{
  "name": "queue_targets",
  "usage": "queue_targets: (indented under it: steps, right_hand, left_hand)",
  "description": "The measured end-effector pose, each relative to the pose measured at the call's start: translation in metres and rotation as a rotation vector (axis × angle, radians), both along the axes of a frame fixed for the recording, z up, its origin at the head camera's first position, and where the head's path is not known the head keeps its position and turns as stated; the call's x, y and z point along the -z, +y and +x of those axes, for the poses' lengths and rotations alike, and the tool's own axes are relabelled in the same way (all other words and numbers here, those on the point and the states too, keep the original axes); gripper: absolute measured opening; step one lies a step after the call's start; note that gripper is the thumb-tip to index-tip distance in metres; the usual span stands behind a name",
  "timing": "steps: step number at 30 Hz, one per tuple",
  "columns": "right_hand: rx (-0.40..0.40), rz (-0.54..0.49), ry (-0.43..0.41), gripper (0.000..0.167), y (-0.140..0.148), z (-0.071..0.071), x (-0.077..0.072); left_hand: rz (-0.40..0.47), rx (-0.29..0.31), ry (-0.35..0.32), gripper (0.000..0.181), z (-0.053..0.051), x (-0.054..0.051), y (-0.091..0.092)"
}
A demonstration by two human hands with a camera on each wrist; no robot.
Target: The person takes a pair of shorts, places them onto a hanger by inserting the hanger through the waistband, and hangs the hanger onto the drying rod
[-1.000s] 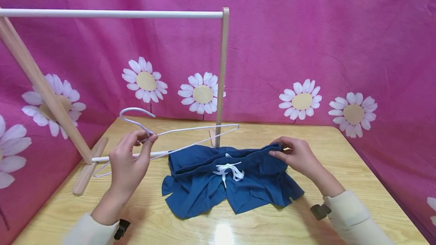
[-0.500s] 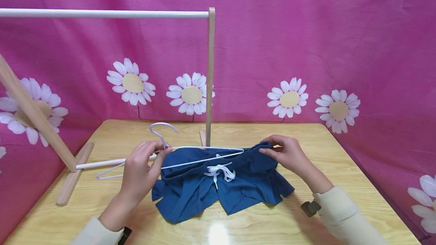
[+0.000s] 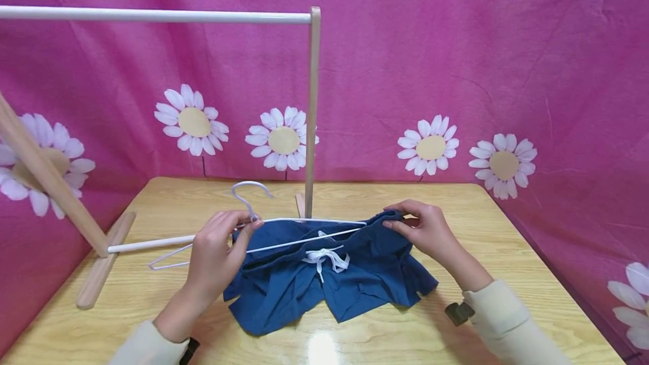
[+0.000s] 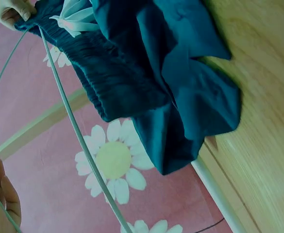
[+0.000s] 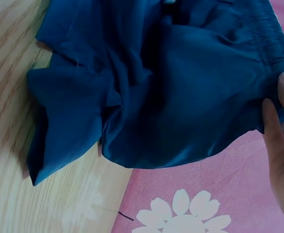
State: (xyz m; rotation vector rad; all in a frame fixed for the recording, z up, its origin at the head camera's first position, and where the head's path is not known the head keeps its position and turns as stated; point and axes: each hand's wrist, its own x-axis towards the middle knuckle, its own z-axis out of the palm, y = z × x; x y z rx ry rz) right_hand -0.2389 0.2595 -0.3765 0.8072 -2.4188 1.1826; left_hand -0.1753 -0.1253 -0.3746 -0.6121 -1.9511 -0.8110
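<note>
Navy shorts (image 3: 377, 289) with a white drawstring bow (image 3: 327, 261) lie spread on the table, waistband facing away and partly raised. My right hand (image 3: 431, 232) pinches the waistband's right corner between thumb and fingers; the right wrist view shows this hand (image 5: 282, 150) at the elastic edge. My left hand (image 3: 215, 255) pinches a white wire hanger (image 3: 251, 183) at the base of its hook. The hanger's right tip is at the waistband opening beside my right fingers, its very end hidden by cloth. Its left end sticks out past my left hand.
A rack with wooden legs (image 3: 311, 111) and a white top rail (image 3: 152, 14) stands behind and to the left. Its lower white bar (image 3: 147, 244) runs behind my left hand. A pink flowered cloth (image 3: 375, 44) surrounds the wooden table (image 3: 507, 275).
My left hand has carried the hanger rightward and lower over the shorts, bringing its right tip to the waistband opening. My right hand keeps its pinch. The head view has turned slightly right.
</note>
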Motion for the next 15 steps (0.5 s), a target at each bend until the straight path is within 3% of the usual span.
queue_targets:
  steps: [8, 15]
  right_hand:
    - [-0.026, -0.025, 0.117, 0.026, -0.008, -0.002, 0.000]
    - [-0.037, -0.056, 0.135, 0.029, -0.012, -0.002, 0.002]
  left_hand:
    - [0.039, 0.031, -0.042, 0.020, -0.005, -0.002, 0.014]
    - [0.047, 0.036, -0.073, 0.021, -0.007, -0.004, 0.025]
